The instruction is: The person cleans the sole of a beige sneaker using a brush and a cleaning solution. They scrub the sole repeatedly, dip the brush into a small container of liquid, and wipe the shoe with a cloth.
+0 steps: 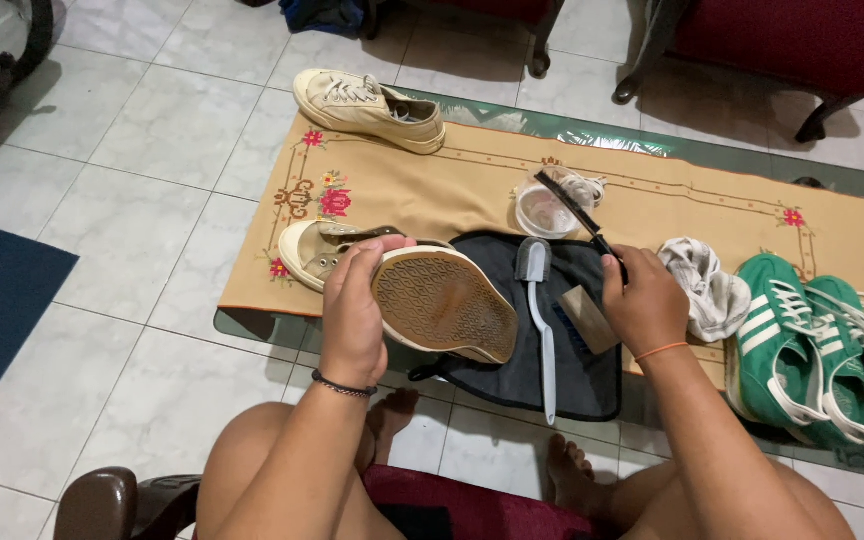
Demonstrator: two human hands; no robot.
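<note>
My left hand [354, 310] grips a beige sneaker [442, 300] by its side, tilted so the brown patterned sole faces up. My right hand [644, 300] holds a black brush [570, 203] by its handle, with the bristle end reaching over a small clear plastic cup [542, 215]. The held sneaker hovers over a dark cloth [572, 375] on the low glass table [852, 180]. A second beige sneaker [314, 250] lies just behind my left hand.
A white long-handled brush [542, 320] and a tan block [588, 318] lie on the dark cloth. A third beige sneaker [370, 108] sits at the embroidered runner's [432, 185] far left corner. A crumpled rag [707, 285] and green sneakers [812, 345] lie right.
</note>
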